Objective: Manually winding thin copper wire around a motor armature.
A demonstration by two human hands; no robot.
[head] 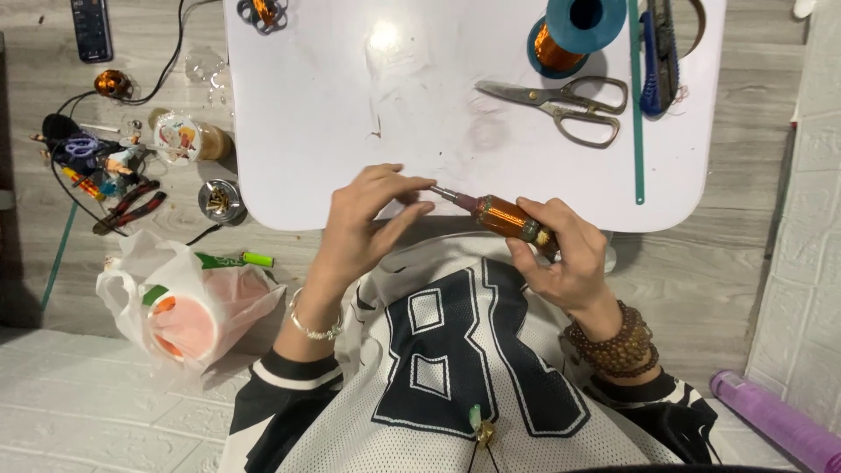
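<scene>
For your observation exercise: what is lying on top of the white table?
On the white table lie scissors, a teal spool of copper wire, a blue utility knife and a green ruler. The frame's upper edge cuts off anything beyond.

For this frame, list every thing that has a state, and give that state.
Copper-wound coil: held off the table, tilted, shaft tip toward the left hand.
Right hand: closed around the coil's end.
Left hand: fingertips pinching the shaft tip.
Scissors: closed, lying flat.
Copper wire spool: lying on its side.
Plastic bag: open, on the floor.
</scene>
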